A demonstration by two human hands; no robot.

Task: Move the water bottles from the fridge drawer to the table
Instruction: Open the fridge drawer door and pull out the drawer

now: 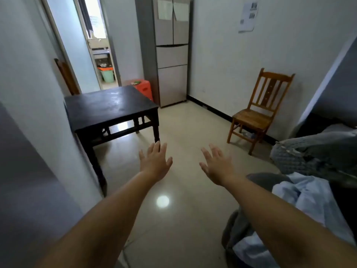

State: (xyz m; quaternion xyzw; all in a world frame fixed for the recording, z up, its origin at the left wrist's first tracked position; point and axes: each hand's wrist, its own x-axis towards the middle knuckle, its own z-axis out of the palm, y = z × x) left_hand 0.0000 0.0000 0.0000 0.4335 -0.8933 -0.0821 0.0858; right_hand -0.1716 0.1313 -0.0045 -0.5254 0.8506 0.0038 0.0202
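Observation:
A tall grey fridge (172,53) stands against the far wall, with all its doors and both lower drawers (172,56) closed. No water bottles show. A dark wooden table (108,107) sits left of the fridge, its top bare. My left hand (156,161) and my right hand (218,165) stretch forward over the floor, palms down, fingers spread, holding nothing. Both hands are well short of the fridge.
A wooden chair (258,111) stands by the right wall. An orange stool (143,88) sits between table and fridge. Grey bedding and pale blue cloth (301,194) lie at the right. An open doorway (98,47) leads left. Tiled floor (185,128) runs to the fridge.

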